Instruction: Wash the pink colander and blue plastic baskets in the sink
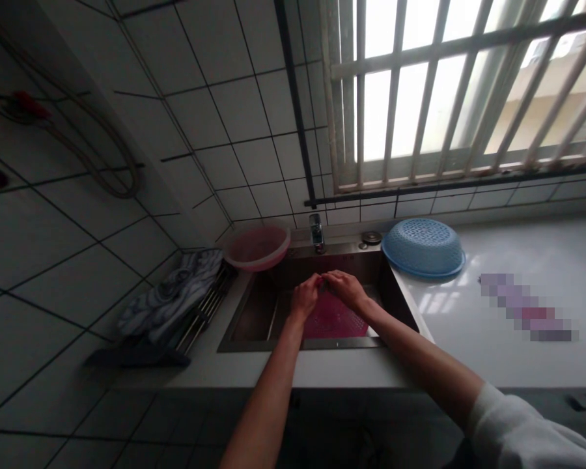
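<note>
My left hand (305,297) and my right hand (346,289) meet over the sink (252,319), just in front of the faucet (316,233). Their fingers are closed, with the fingertips drawn together. A small reddish spot shows between the fingertips, too small and dark to name. Beneath the hands, inside the steel basin, lies a pink perforated basket (333,319). Whether either hand touches the basket, I cannot tell.
Left of the faucet a pink basin (258,247) overhangs the sink's corner. An upturned blue basket (424,246) and a drain strainer (371,238) stand at right. Cloths (176,293) drape a metal rack on the left. A blurred-out item (525,309) lies on the right counter.
</note>
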Motion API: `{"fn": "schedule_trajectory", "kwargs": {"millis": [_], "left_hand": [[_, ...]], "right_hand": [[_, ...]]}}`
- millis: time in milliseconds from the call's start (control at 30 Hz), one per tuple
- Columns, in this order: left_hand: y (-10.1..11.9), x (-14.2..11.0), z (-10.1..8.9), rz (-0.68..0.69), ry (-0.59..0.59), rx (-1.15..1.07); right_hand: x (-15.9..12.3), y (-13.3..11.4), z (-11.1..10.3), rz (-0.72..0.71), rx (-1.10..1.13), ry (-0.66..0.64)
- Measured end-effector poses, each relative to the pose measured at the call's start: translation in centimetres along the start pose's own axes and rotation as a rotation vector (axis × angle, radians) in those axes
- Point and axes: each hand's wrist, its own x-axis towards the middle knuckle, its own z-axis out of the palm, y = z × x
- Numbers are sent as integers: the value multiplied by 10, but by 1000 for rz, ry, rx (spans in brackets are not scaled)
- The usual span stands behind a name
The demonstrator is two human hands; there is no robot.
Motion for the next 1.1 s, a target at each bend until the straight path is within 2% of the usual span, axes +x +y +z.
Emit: {"fn": "schedule_trajectory", "kwargs": {"millis": [67, 133, 200, 267, 400, 467, 600, 667, 733, 800, 867, 900, 933, 1033, 1100], "left_hand": [[-5, 0, -3, -91, 86, -8], [-10, 1, -7, -181, 192, -15], [-10, 2, -8, -210, 233, -28], [-5, 3, -6, -163, 184, -37], [3, 2, -1, -16, 8, -35], [1, 1, -2, -41, 10, -31], [-10, 3, -6, -238, 223, -20], [-11, 4, -5, -240, 224, -37], [-8, 3, 0, -142, 129, -76], [-3, 1, 4, -50, 36, -91], [0, -1, 6, -9, -12, -111], [0, -1, 6, -12, -8, -117], [0, -2, 5, -33, 20, -120], [-4, -2, 0, -150, 164, -111], [-5, -1, -1, -182, 202, -116]], "right_hand": [[1, 6, -5, 104, 12, 37], [-3, 18, -13, 287, -6, 54], [-7, 27, -17, 398, -29, 55], [-8, 25, -16, 355, -25, 60], [0, 0, -3, 45, 50, 20], [4, -4, -4, 36, 71, 14], [-1, 12, -19, 368, 24, 71], [-5, 17, -21, 438, -14, 65], [-6, 13, -15, 353, -16, 53], [-3, 3, -6, 172, 24, 27], [0, -4, -1, 46, 68, 3], [0, -4, -1, 46, 81, 4], [0, -1, -3, 93, 84, 18], [-6, 18, -15, 372, 34, 73], [-11, 25, -19, 460, -17, 72]]}}
